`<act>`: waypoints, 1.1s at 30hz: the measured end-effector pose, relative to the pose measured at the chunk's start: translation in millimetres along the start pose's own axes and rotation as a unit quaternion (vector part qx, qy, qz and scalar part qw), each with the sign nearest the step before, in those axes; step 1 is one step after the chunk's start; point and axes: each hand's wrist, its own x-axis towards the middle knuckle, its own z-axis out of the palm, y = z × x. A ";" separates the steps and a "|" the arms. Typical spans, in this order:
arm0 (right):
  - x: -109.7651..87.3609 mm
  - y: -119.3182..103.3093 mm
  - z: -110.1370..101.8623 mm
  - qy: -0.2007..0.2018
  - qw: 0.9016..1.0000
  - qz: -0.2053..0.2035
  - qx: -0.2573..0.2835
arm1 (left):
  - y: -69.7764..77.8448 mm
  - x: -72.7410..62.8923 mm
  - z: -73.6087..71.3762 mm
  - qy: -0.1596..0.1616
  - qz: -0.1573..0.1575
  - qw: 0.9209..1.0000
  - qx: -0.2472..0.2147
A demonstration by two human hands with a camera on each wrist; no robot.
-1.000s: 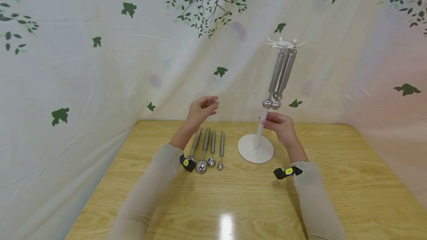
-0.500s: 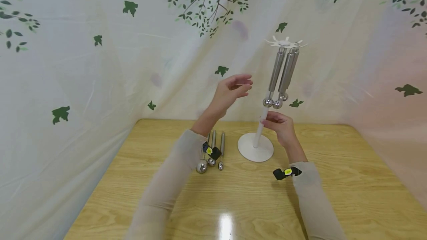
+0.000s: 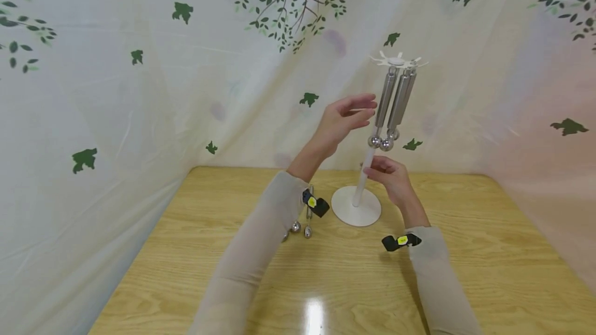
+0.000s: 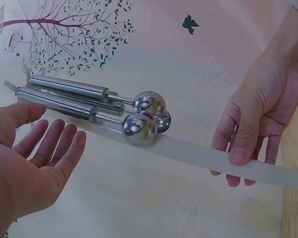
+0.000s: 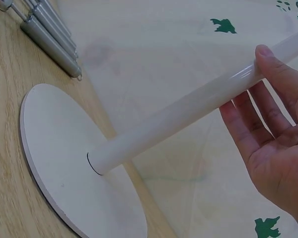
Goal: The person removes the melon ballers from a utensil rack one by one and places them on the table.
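Note:
My right hand pinches the white pole of a round-based stand between thumb and fingers, low on the pole. Several steel scoops with ball-like round ends hang by their handles from the white hooked top of this stand. Just left of these hanging scoops is my raised left hand, palm facing them. Its fingers are loosely bent and hold nothing; in the left wrist view its thumb overlaps the nearest handle.
More steel scoops lie on the wooden table, partly hidden behind my left forearm. Their handles also show near the white base in the right wrist view. A pale curtain with leaf prints hangs behind the table.
My left hand has moved right and up, from above the lying scoops to beside the hanging ones. The hooked top has turned a little, spreading the hanging scoops. My right hand stays on the pole.

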 end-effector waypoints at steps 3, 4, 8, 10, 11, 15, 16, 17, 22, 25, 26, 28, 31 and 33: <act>-0.3 0.7 0.3 -0.011 1.000 -0.002 0.000 | 1.6 3.8 1.2 -0.009 0.014 1.000 0.001; -0.4 1.0 0.4 -0.014 1.000 -0.002 0.001 | 2.0 5.1 1.5 -0.012 0.018 1.000 0.002; -0.2 1.8 0.9 -0.022 1.000 -0.005 0.014 | 3.1 9.0 2.0 -0.022 0.027 0.999 0.000; -0.3 2.0 0.7 -0.022 1.000 -0.005 0.018 | 4.5 10.4 2.4 -0.025 0.022 0.999 -0.004; -0.2 2.1 0.5 -0.022 1.000 -0.004 0.019 | 4.8 11.4 2.8 -0.026 0.020 0.999 -0.007; -0.9 1.4 0.1 -0.023 1.000 0.000 0.018 | 7.0 13.8 4.0 -0.022 0.008 1.000 -0.019; -1.2 1.1 0.2 -0.025 1.000 0.001 0.018 | 7.7 13.9 4.5 -0.020 0.005 1.000 -0.020; -1.4 0.8 0.4 -0.026 0.999 0.002 0.019 | 8.4 13.8 5.0 -0.018 0.003 1.000 -0.022; -2.1 0.0 0.7 -0.023 1.000 0.011 0.018 | 9.2 13.0 9.0 -0.012 0.000 1.000 -0.028; -1.7 0.0 0.2 -0.017 1.000 0.018 0.017 | 8.5 12.8 12.0 -0.007 0.001 1.000 -0.029; -1.6 0.1 0.0 -0.016 1.000 0.020 0.016 | 7.9 12.8 12.8 -0.005 0.002 1.000 -0.028; -1.5 0.2 -0.4 -0.016 0.999 0.023 0.017 | 6.6 13.0 14.3 -0.002 0.002 1.000 -0.024; -2.3 -1.8 0.3 -0.018 0.999 0.026 0.018 | 4.6 13.1 15.7 0.002 0.004 1.000 -0.017; -3.7 -5.3 1.6 -0.021 0.999 0.027 0.018 | 3.7 12.9 16.1 0.004 0.004 1.000 -0.015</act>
